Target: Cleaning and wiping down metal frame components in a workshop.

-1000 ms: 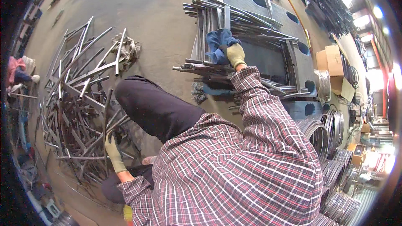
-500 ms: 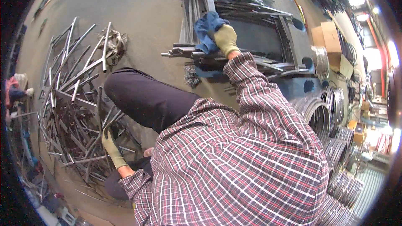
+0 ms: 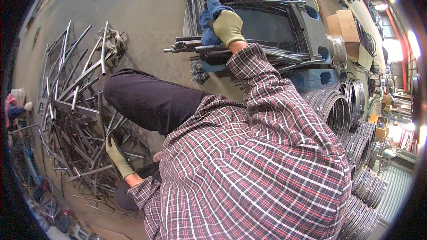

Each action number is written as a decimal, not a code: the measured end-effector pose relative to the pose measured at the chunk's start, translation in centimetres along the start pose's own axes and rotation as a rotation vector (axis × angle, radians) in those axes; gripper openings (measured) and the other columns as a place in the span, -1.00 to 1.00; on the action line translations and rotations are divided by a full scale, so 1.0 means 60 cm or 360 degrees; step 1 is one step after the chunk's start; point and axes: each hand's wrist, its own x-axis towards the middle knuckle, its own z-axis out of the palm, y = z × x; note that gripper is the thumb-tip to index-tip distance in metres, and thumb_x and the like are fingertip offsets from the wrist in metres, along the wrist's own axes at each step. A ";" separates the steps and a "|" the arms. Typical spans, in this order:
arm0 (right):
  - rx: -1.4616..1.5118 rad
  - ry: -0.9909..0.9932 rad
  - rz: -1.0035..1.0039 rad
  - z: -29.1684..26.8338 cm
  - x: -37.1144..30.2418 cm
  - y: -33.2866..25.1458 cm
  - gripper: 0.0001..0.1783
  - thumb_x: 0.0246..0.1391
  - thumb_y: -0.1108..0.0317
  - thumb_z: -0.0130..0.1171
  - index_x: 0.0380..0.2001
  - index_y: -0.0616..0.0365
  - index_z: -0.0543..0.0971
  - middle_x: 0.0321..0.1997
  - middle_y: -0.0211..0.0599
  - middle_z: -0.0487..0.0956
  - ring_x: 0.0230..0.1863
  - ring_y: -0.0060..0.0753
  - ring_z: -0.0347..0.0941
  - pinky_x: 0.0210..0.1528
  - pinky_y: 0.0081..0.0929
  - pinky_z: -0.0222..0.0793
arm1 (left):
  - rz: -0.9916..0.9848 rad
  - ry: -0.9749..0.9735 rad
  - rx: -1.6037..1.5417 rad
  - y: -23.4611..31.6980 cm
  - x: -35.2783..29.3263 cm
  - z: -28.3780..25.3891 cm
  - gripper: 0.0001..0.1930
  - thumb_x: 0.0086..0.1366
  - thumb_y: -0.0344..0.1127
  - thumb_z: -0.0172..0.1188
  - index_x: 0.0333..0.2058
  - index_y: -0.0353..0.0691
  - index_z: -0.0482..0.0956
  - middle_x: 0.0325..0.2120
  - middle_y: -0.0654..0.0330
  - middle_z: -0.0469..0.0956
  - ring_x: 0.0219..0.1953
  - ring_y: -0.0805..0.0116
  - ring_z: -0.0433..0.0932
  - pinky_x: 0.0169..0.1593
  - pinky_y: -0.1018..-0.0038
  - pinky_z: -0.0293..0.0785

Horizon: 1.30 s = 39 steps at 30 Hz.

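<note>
My right hand (image 3: 228, 27), in a pale olive work glove, is closed on a bunched blue cloth (image 3: 209, 17). The cloth lies against metal bars of the stack (image 3: 195, 13) ahead of me. Low on the left, my left hand (image 3: 116, 156), gloved alike with darker fingers, curls around a dark metal tube (image 3: 102, 113) that stands up out of a tangled heap of metal pieces (image 3: 71, 138). Its fingertips are partly hidden among the pieces. Some heap pieces are straight and others are joined in a Y shape.
A crumpled grey cloth (image 3: 116, 46) lies by the heap. Coils of metal hoops (image 3: 331, 106) stand at my right, beside an open cardboard box (image 3: 347, 33). The bars rest on a blue-grey plate with round holes (image 3: 327, 80). Dark shavings (image 3: 199, 73) lie on the floor.
The whole view has shifted slightly. My right hand and the blue cloth have moved a little up and left in the picture. My left hand keeps its grip at the heap.
</note>
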 end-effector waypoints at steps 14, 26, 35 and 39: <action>0.0117 0.0057 -0.0336 -0.048 -0.003 -0.003 -0.65 -0.07 0.07 0.20 -0.41 0.15 0.67 -0.32 0.02 0.62 -0.23 0.05 0.57 -0.18 -0.16 0.49 | -0.0001 -0.0078 -0.0150 0.032 -0.001 0.008 -0.62 0.37 -0.32 -0.01 0.07 -0.45 0.42 0.03 0.01 0.49 0.07 0.22 0.44 0.18 0.41 0.24; 0.0199 0.0096 -0.0360 0.012 -0.008 0.006 -0.75 -0.07 0.24 0.15 -0.35 0.12 0.64 -0.28 0.04 0.61 -0.21 0.09 0.55 -0.15 -0.17 0.49 | -0.0014 -0.0015 -0.0051 0.027 -0.013 0.012 -0.63 0.37 -0.33 0.00 0.06 -0.45 0.43 0.03 0.01 0.49 0.06 0.20 0.43 0.19 0.40 0.23; 0.0484 0.0120 -0.0178 0.076 0.007 0.017 -0.80 -0.10 0.32 0.12 -0.39 0.10 0.64 -0.32 0.04 0.61 -0.25 0.11 0.56 -0.20 -0.12 0.50 | -0.0014 -0.0008 -0.0108 0.030 -0.020 0.008 -0.64 0.36 -0.32 0.00 0.04 -0.41 0.44 0.03 0.00 0.49 0.08 0.16 0.42 0.20 0.39 0.22; 0.0096 0.0124 -0.0105 0.091 0.011 0.051 -0.82 -0.13 0.33 0.12 -0.41 0.07 0.63 -0.33 -0.01 0.62 -0.25 0.12 0.54 -0.19 -0.14 0.49 | -0.0010 0.0013 -0.0031 0.023 -0.025 0.004 -0.65 0.36 -0.32 0.01 0.04 -0.42 0.45 0.01 -0.01 0.51 0.08 0.17 0.44 0.19 0.40 0.23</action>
